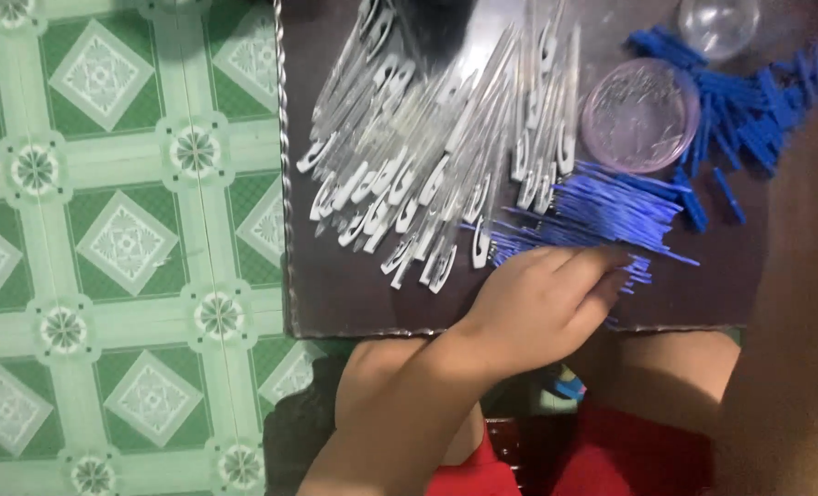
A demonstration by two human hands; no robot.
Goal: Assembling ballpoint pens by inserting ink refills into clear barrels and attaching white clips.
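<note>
Dozens of thin blue strips [592, 213] lie fanned in a loose bundle on the dark tray [335, 294], their near ends pointing toward the person so one can be drawn off without disturbing the rest. The left hand [542, 308] rests palm down on the tray's near edge, its fingers [602, 271] loosely curled and stretched forward onto the tips of that bundle; whether a strip is actually pinched beneath them cannot be told, since the fingertips cover the spot. The right hand is not clearly visible: only a blurred dark reddish mass fills the right edge of the view, and its grip cannot be judged.

Just left of the strips, and partly overlapping them, spreads a much larger heap of white hooked plastic pieces [427, 156], all laid roughly parallel with their hooked ends toward the person, apparently sorted for easy picking. Behind the strips sits a shallow round clear dish [640, 115] tinted purple, and further back a clear round container [718, 23]. Short, thicker blue pegs [749, 110] are scattered around the dish on the right.

The tray rests above the person's knees, over red clothing [629, 459], keeping every pile within reach. A green patterned tile floor [106, 230] fills the left.
</note>
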